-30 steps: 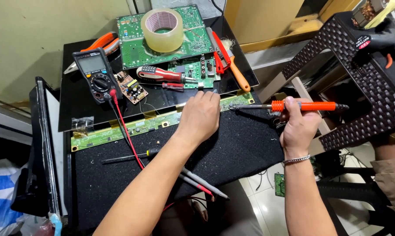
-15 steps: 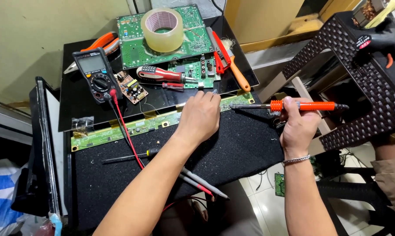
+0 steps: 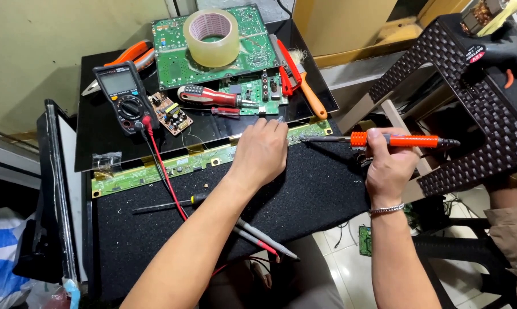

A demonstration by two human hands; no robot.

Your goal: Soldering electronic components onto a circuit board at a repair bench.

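My right hand (image 3: pixel 389 163) grips an orange-handled soldering iron (image 3: pixel 396 139), held level with its metal tip pointing left at the right end of a long narrow green circuit strip (image 3: pixel 155 170). My left hand (image 3: pixel 261 151) rests knuckles-up on that strip just left of the tip, fingers curled; whether it pinches anything is hidden. The strip lies across a black mat (image 3: pixel 315 189) on the workbench.
Behind lie a multimeter (image 3: pixel 121 97) with red and black leads, a small brown board (image 3: pixel 171 113), a red screwdriver (image 3: pixel 210 96), a large green board (image 3: pixel 213 48) with a tape roll (image 3: pixel 211 36), orange pliers (image 3: pixel 130 57) and a brush (image 3: pixel 307 91). A dark woven stool (image 3: pixel 476 109) stands right.
The soldering iron's tip has edged slightly left toward my left hand. Both hands otherwise hold their places.
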